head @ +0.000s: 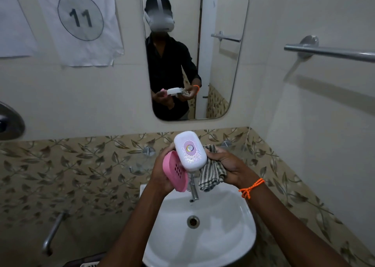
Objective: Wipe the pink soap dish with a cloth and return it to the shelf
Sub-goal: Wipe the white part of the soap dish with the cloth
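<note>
The person stands over the white ceramic basin (203, 244), both hands raised above its back edge near the steel tap (193, 189). The left hand (162, 175) is closed around two pieces at once: the pink oval plastic soap dish (175, 172), tilted on edge with its drain slots facing the camera, and the white rounded lid with a pink printed emblem (189, 151), which stands upright in front of it. Holding both in one hand seems meant to keep the other free for wiping. The right hand (225, 166), with an orange thread band (250, 188) at the wrist, grips a grey-and-white striped cloth (211, 173) bunched against the lid's right side, its loose end hanging down. The cloth touches the lid, not the pink dish, so the wiping appears to be on the cover for now. Working over the basin probably lets drips fall into it. A glass shelf (142, 161) seems to sit just behind the hands, though its outline is faint.
</note>
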